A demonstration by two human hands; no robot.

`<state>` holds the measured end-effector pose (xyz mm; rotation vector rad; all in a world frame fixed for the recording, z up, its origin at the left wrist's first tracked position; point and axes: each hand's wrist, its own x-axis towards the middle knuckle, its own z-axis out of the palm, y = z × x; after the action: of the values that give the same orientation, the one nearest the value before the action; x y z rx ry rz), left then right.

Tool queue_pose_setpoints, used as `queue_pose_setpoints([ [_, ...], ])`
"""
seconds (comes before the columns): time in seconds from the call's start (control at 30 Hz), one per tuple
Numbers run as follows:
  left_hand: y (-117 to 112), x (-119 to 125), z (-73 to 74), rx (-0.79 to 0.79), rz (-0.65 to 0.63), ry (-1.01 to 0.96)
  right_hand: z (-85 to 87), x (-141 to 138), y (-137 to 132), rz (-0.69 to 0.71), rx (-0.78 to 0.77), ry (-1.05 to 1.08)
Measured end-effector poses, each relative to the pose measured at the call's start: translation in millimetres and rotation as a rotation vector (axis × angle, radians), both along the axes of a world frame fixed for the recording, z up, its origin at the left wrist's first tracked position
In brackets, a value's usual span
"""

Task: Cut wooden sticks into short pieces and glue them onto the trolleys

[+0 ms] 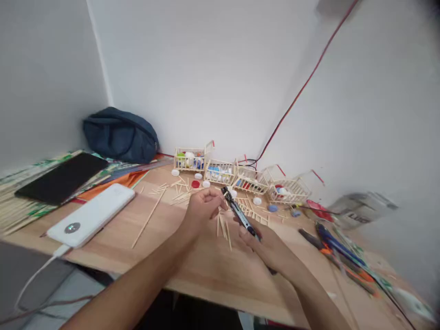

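My right hand [259,240] is wrapped round a slim black-and-silver tool [240,214], whose black head points up and away to the left. Its exact kind is blurred. Close to that head, my left hand [205,204] has its fingers pinched together; whatever they hold is too small to make out. Under and between the hands lie several thin wooden sticks [225,228]. A flat stick grid [256,215] rests just beyond my right hand, partly hidden by the tool. Short cut stick pieces [180,195] are scattered beyond my left hand.
Several small stick-built carts [189,159] with bottle-cap wheels stand along the wall. On the left are a white power bank [91,214], a black tablet-like slab [62,178] and a blue bag [121,134]. Pliers-like tools [340,254] and a blurred packet [364,208] lie right.
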<state>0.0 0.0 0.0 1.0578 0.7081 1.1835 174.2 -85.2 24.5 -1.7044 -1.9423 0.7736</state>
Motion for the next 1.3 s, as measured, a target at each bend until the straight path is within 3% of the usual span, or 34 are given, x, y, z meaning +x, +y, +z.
queue_pose_setpoints([
  [0.3,-1.0,4.1,-1.7,0.053,0.008,0.004,0.7,-8.7,4.3,-0.043,0.237,-0.178],
  [0.53,-3.5,4.8,-0.7,0.094,0.016,0.006,-3.6,-6.9,0.2,-0.073,0.345,-0.199],
  [0.87,-4.6,3.1,3.8,0.089,-0.028,0.02,-9.4,-4.3,-4.7,-0.134,0.328,-0.227],
  [1.07,-0.7,2.0,0.3,0.143,-0.083,0.028,-10.6,-1.0,-6.2,-0.128,0.331,-0.249],
  [1.3,2.1,3.9,-6.9,0.232,-0.042,0.076,-10.2,-1.2,-10.9,-0.141,0.286,-0.249],
])
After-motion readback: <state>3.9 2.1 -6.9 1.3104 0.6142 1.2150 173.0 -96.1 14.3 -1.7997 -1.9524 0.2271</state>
